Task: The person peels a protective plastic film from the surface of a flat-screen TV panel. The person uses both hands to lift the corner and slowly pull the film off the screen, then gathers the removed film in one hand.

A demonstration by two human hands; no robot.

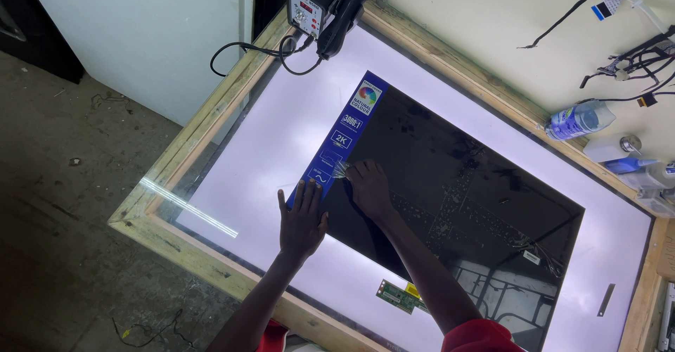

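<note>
Left hand (302, 220) lies flat, fingers spread, on the blue strip (339, 135) at the panel (457, 204) edge; right hand (368, 187) presses open beside it, gripping nothing. Panel lies face up on the lit table (281, 120). Judgement: doing this well needs even, light palm pressure, fingers clear of the green board (397, 296), no flexing the glass.
</note>
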